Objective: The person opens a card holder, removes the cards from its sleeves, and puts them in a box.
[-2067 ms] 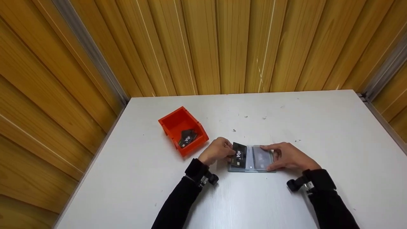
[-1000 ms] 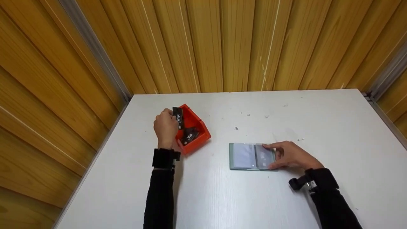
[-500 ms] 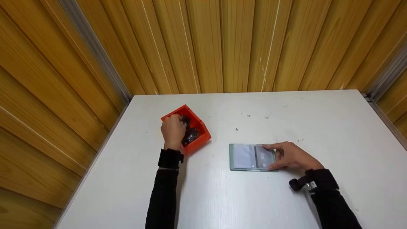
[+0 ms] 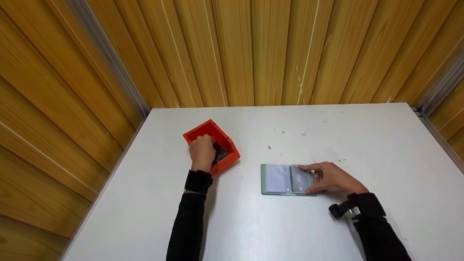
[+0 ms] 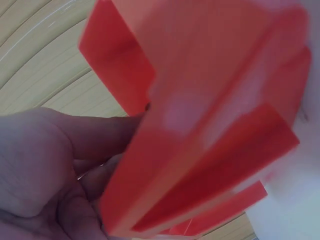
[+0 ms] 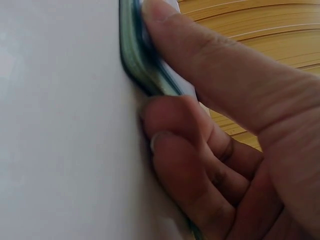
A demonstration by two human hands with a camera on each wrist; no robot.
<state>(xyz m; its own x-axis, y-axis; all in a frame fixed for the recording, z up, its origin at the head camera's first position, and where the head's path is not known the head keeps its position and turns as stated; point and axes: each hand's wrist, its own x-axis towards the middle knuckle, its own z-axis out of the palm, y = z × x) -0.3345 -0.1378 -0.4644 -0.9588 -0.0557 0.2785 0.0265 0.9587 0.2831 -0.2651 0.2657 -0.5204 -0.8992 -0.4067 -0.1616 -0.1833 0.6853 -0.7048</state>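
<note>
My left hand (image 4: 202,152) reaches over the side wall of an orange-red bin (image 4: 229,160), fingers down inside it. A dark card (image 4: 216,145) shows right at its fingers, close to other black cards (image 4: 220,155) in the bin. In the left wrist view the bin's wall (image 5: 165,130) hides the fingertips. My right hand (image 4: 331,177) grips the right edge of an open green card holder (image 4: 263,179) lying on the table, thumb and a finger over its clear sleeve. Through the right sleeve a card (image 4: 299,178) shows; the left page looks whitish.
The white table (image 4: 253,224) carries the bin at left and the card holder right of the middle. Wood-patterned walls (image 4: 232,54) stand behind and at the sides. Small dark marks (image 4: 269,147) dot the tabletop.
My left hand drew a black Vip card from the holder's left page, carried it left over the bin and lowered it inside. My right hand stays on the holder.
</note>
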